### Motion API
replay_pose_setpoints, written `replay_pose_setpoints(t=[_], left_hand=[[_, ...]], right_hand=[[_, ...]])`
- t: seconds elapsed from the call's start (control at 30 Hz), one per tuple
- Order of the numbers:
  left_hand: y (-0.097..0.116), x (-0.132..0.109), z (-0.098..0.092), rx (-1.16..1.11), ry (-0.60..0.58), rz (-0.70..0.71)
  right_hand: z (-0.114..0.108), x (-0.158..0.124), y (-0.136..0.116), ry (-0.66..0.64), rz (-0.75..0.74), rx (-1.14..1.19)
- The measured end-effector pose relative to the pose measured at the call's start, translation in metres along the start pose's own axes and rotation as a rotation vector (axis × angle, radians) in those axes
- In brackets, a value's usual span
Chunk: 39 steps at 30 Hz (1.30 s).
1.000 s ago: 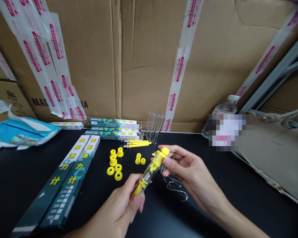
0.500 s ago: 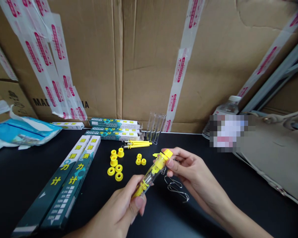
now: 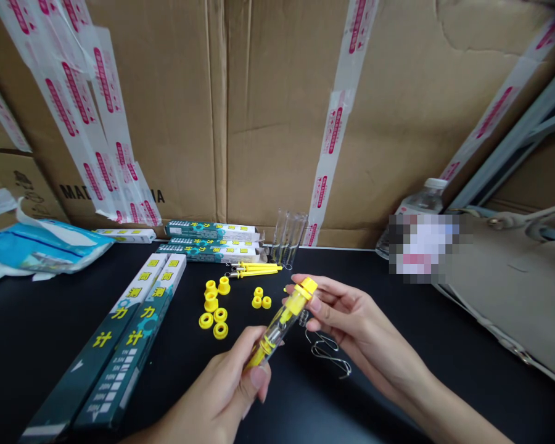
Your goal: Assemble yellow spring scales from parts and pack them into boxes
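- Clear plastic tube (image 3: pixel 277 327) with a yellow core slants above the tabletop (image 3: pixel 444 370), mid-way along its near edge.
- The left hand (image 3: pixel 222 388) pinches its lower end, thumb pressed tight on fingers.
- The right hand (image 3: pixel 351 324), palm up, grips the ribbed yellow cap (image 3: pixel 308 285) with its fingertips.
- Round yellow rings (image 3: pixel 214 317) and thin wire hooks (image 3: pixel 326 354) lie beside.
- Long green boxes (image 3: pixel 120 339) read "圆筒测力计".

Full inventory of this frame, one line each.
tube: one, clear with yellow cap, in both hands
caps: about nine, yellow, left of tube
rods: few, yellow, behind caps
empty tubes: about four, clear, rear centre
long boxes: about five, dark green, left
wire hooks: silver, right of tube
plastic pack: one, blue-white, far left
bottle: one, clear, right rear
bag: one, beige, right
cardboard boxes: brown, behind
table: black
left hand: grips tube's lower end
right hand: pinches tube's cap
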<state>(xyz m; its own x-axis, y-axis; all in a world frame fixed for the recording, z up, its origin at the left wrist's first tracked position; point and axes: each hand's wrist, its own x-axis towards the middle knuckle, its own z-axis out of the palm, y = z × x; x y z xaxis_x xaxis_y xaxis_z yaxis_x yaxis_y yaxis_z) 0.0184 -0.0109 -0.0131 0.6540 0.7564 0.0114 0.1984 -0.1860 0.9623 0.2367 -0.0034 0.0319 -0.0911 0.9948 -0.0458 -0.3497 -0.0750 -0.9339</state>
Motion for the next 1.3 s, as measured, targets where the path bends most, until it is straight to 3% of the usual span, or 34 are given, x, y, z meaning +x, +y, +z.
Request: replay_pose_setpoints(t=[0.23,0.53,0.83,1.3], left_hand=[[-0.005,0.002,-0.002,0.004,-0.037,0.021],[0.01,0.0,0.0,-0.069,-0.005,0.003],[-0.002,0.002,-0.001,-0.006,-0.022,0.026],[-0.002,0.003,-0.001,-0.005,-0.012,0.067]], right_hand=[[-0.004,0.0,0.002,0.006,0.009,-0.028],[-0.002,0.0,0.002,0.045,0.021,0.008],[0.001,0.0,0.001,0.025,0.021,0.014],[0.004,0.0,0.002,0.019,0.002,0.067]])
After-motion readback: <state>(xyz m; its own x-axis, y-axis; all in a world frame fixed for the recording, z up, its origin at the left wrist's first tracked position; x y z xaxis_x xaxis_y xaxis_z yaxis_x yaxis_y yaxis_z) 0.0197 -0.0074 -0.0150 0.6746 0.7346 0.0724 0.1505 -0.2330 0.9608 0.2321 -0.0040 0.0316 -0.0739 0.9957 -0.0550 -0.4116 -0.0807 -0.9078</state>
